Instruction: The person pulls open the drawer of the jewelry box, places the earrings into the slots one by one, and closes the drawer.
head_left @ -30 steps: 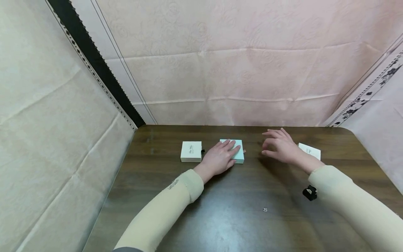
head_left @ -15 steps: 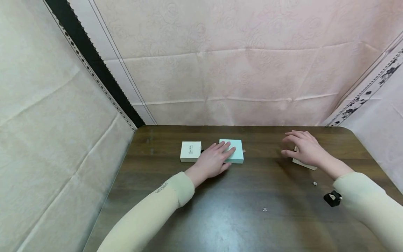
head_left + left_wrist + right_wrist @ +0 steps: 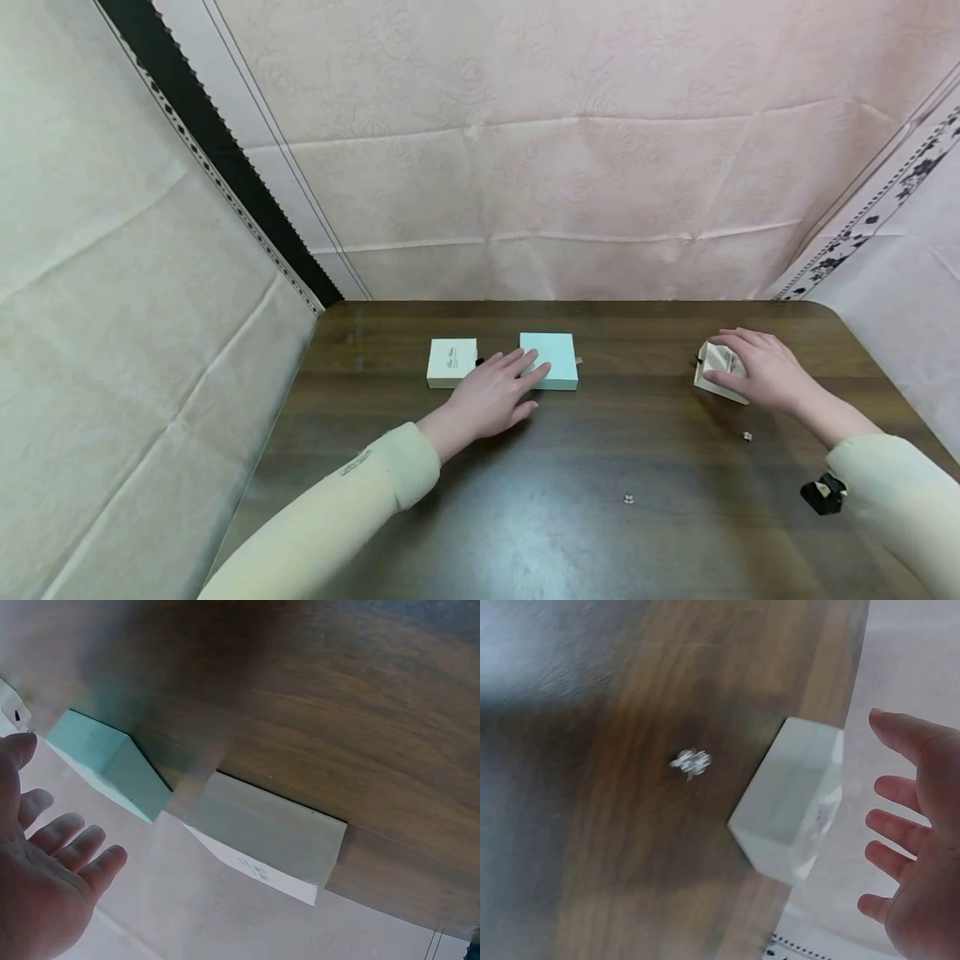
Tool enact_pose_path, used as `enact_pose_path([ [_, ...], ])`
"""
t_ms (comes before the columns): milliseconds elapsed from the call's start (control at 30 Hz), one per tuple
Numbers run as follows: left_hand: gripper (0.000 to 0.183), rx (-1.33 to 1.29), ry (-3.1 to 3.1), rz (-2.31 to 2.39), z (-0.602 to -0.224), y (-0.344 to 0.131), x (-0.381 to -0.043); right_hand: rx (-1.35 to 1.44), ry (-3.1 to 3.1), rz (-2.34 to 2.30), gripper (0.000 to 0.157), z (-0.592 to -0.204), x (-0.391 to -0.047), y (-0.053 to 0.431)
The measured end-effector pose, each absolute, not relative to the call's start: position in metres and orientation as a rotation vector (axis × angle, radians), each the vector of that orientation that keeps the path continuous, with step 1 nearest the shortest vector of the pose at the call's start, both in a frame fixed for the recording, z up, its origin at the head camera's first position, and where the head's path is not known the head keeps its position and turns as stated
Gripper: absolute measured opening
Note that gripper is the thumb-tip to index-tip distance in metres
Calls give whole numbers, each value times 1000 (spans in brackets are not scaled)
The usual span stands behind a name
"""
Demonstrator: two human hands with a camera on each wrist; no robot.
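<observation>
My left hand (image 3: 491, 396) hovers with spread fingers over the near left corner of a pale turquoise box (image 3: 557, 362). Left of that box lies a small white box (image 3: 452, 360) with dark lettering and a black tab. In the left wrist view, a gap shows between the left fingers (image 3: 69, 832) and the turquoise box (image 3: 112, 761). At the right, my right hand (image 3: 768, 371) is over another white box (image 3: 716, 382), covering part of its lettered lid. The right wrist view shows loosely bent fingers (image 3: 900, 829) apart from this box (image 3: 787, 791).
A small shiny, clear object (image 3: 747, 437) lies on the wooden table (image 3: 525, 517) in front of the right box. A similar piece (image 3: 628, 498) lies nearer the middle. Pale cloth (image 3: 600, 192) hangs behind the table and along both sides.
My left hand has slid left and nearer to me, uncovering more of the turquoise box. My right hand has moved right, over the white box. The shiny piece near it has come into view.
</observation>
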State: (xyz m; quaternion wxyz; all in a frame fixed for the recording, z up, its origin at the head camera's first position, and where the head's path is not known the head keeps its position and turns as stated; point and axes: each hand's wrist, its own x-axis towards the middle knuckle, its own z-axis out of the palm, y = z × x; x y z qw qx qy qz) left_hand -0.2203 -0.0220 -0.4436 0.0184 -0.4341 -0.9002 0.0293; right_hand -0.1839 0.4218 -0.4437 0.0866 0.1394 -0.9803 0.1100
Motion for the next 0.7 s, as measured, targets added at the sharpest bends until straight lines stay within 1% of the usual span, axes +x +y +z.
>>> enact_pose_path([
  [267, 62, -1357, -2779, 60, -446, -30, -219, 425, -2908, 327, 66, -455, -180, 434],
  [700, 63, -1367, -2748, 102, -449, -33, -209, 368, -2903, 339, 69, -468, -173, 433],
])
